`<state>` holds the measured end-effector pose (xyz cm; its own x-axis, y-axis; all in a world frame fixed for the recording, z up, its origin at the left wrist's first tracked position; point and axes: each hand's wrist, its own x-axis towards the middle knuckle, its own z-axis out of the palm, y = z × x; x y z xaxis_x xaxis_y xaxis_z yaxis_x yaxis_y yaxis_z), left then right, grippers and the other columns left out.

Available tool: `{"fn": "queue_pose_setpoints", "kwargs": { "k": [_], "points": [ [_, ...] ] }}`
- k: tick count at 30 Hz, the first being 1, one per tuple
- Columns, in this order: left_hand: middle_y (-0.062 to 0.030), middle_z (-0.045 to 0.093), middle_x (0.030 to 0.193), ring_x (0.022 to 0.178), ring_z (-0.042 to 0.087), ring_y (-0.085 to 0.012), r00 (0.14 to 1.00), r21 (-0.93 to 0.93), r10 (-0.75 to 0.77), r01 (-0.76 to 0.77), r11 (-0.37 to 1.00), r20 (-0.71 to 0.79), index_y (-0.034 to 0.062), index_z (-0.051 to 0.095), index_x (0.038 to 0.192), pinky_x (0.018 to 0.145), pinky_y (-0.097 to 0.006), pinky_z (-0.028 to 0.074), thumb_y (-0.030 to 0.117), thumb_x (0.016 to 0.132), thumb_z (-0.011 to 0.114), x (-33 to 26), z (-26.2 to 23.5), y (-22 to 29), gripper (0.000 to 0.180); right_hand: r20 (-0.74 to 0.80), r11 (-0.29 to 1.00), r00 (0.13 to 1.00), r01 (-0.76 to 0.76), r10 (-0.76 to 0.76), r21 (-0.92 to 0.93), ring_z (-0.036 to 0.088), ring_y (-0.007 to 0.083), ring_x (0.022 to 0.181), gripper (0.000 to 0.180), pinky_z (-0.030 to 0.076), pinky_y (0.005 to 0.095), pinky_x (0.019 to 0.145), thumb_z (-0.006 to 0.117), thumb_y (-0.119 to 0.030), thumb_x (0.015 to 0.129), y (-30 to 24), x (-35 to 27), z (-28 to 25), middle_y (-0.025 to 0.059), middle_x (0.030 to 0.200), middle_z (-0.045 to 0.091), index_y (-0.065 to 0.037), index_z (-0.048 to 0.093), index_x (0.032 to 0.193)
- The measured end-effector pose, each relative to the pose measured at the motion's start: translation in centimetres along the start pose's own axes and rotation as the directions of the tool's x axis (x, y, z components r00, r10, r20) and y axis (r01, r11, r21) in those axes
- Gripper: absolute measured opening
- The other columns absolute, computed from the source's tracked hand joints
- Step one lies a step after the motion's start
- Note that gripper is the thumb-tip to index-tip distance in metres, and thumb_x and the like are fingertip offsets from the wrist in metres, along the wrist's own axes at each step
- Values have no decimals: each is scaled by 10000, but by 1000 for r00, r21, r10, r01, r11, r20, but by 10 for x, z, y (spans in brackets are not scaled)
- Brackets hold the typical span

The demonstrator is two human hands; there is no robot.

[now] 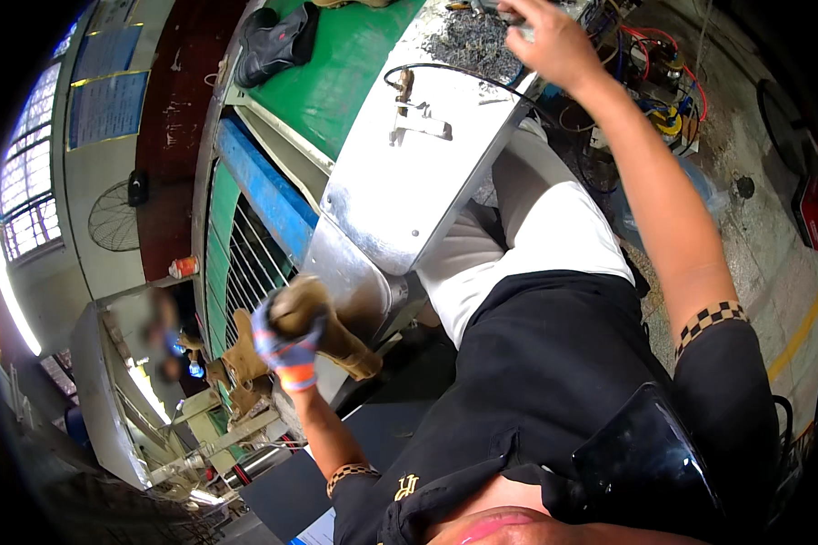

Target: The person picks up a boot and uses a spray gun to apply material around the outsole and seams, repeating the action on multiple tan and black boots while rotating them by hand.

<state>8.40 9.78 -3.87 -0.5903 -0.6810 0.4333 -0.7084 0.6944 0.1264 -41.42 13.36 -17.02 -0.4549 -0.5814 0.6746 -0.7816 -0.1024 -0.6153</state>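
Observation:
My left hand [286, 343], in a grey-blue and orange work glove, is closed around a tan boot [344, 347]. The boot hangs beside the rounded end of a metal worktop [364, 204]. At the top of the view, my bare right hand [554, 44] reaches over the worktop with its fingers curled. A small greyish thing shows at its fingertips, too unclear to name. Beside that hand lies a heap of dark shavings [471, 44]. A small metal fitting [409, 113] with a black hose stands on the worktop.
A green conveyor belt [341, 82] runs beyond the worktop, carrying a black boot [277, 45]. More tan boots [244, 350] stand at the lower left, near a blurred person. Tangled wires [668, 68] and equipment lie at the right. A fan [114, 216] is at the far left.

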Motion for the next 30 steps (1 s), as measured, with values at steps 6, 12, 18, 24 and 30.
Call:
{"fn": "queue_pose_setpoints", "kwargs": {
  "k": [6,12,18,24,30],
  "points": [
    [-215,539,1317,1114,599,-317,886,-699,-282,-62,713,-367,-32,501,1310,938,-421,519,402,959,497,25,-38,1,558,199,946,958,-145,207,-289,543,398,1184,614,446,432,1022,597,-98,722,37,38,17,249,1238,581,-30,502,1325],
    [-203,519,1344,1181,560,-319,895,-546,-91,-183,818,-436,-59,417,1359,1060,-453,416,521,965,429,81,39,-7,701,169,954,944,-297,285,48,635,336,1020,520,501,387,897,581,-39,755,45,55,34,217,1085,651,-105,573,1270],
    [-227,610,1192,1076,613,-341,953,-828,-187,-100,551,-239,-37,448,1324,969,-455,484,461,837,640,107,36,-21,722,296,616,879,-474,374,629,533,100,737,286,433,295,647,542,-36,816,-13,16,-1,46,837,628,-17,629,1088],
    [-230,626,1159,1041,629,-333,961,-828,-156,-108,550,-229,-52,480,1297,946,-442,500,382,793,659,127,37,-25,689,369,367,929,-340,-8,866,624,183,842,334,512,322,758,621,-94,831,-127,-18,7,115,931,666,53,590,1130],
    [-232,597,1211,1085,611,-345,976,-819,-99,-105,564,-193,-61,456,1317,962,-448,495,330,804,645,133,36,-17,672,88,284,906,37,-413,958,570,137,705,248,449,283,614,647,-85,889,-186,16,48,73,843,621,79,604,1071]
  ]
}}
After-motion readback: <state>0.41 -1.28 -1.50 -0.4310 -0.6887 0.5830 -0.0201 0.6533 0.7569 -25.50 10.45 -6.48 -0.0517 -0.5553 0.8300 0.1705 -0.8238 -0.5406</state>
